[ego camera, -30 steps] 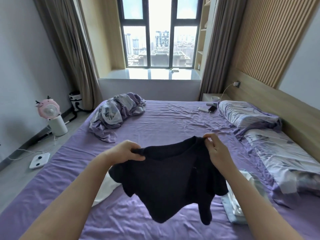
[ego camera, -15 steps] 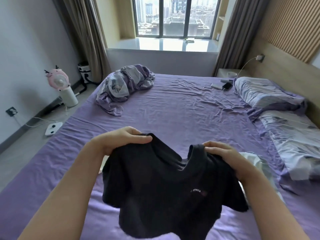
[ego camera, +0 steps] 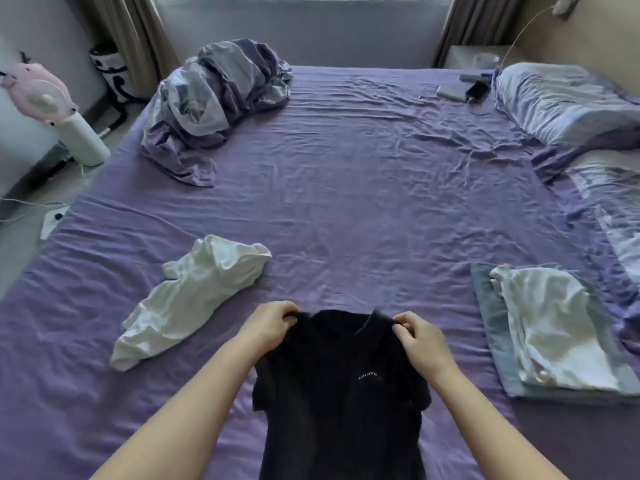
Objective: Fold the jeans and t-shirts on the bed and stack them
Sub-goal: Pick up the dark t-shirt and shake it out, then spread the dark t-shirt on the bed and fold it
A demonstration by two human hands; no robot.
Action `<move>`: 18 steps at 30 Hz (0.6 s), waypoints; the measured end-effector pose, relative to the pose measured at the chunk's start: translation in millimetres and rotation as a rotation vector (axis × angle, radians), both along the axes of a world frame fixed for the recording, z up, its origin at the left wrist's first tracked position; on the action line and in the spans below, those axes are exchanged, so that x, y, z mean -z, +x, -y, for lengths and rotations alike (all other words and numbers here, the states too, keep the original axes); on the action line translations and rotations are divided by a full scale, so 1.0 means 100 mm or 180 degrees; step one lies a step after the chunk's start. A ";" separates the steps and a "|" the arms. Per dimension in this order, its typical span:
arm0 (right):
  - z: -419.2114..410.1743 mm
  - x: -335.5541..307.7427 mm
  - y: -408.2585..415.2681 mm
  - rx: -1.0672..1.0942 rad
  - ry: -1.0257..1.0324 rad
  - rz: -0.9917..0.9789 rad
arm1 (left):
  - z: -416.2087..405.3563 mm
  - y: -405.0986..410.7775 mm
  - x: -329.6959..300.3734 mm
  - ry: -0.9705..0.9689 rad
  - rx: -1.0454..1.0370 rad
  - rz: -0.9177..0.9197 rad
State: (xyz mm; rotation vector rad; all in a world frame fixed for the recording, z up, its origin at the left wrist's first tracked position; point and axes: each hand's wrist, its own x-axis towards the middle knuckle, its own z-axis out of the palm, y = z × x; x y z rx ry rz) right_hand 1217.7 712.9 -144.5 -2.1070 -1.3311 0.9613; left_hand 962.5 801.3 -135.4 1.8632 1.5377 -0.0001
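Left hand (ego camera: 272,325): fingers curled, pinching the left shoulder seam of the black short-sleeved cotton t-shirt (ego camera: 341,393). Right hand (ego camera: 417,337): fingers curled, thumb and forefinger clamped on the right shoulder seam. Collar sits between the two hands; front faces up, small pale lettering visible on the chest. Shirt spread lengthwise toward the camera over the wrinkled purple bed sheet (ego camera: 346,202); whether the shoulders touch the sheet cannot be told.

Left of the shirt, apart from it: crumpled white t-shirt (ego camera: 194,299), unfolded, lying on the sheet. Right of the shirt, well apart: folded light-blue denim jeans (ego camera: 491,337) flat on the sheet, with a folded white garment (ego camera: 554,327) stacked on top.

Far left corner of bed: bunched purple-and-grey patterned duvet (ego camera: 221,95). Right edge: two patterned pillows (ego camera: 561,98). Near the far pillow: dark phone (ego camera: 477,90) on a cable. On the floor at left: pink-headed white fan (ego camera: 52,109).
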 end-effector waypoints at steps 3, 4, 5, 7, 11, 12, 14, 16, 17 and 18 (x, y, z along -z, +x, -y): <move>-0.26 0.34 0.00 0.0093 0.0170 0.0448 | -0.32 0.00 0.35 0.0525 -0.0148 -0.0289; -0.35 0.43 0.02 0.0146 0.0226 0.0593 | -0.41 0.01 0.45 0.0775 -0.0198 -0.0376; -0.43 0.50 0.04 0.0197 0.0240 0.0768 | -0.51 0.01 0.54 0.1015 -0.0239 -0.0421; -0.59 0.64 0.10 0.0196 0.0195 0.1225 | -0.73 0.00 0.69 0.1320 -0.0204 -0.0487; -0.92 0.88 0.25 -0.0061 0.0249 0.2054 | -1.27 0.01 0.97 0.1731 0.0286 -0.0867; -1.01 0.94 0.28 -0.0102 0.0243 0.2189 | -1.39 0.04 1.04 0.1845 0.0354 -0.0903; -1.17 1.08 0.35 -0.0066 0.0178 0.2227 | -1.55 0.13 1.18 0.1954 0.0453 -0.1014; -1.27 1.25 0.40 0.0063 0.0016 0.1914 | -1.60 0.26 1.37 0.1849 0.0646 -0.1193; -1.29 1.34 0.42 0.0059 -0.0117 0.1728 | -1.59 0.33 1.48 0.1743 0.0721 -0.1313; -1.28 1.44 0.42 -0.0009 -0.0255 0.1609 | -1.56 0.39 1.58 0.1640 0.0688 -0.1328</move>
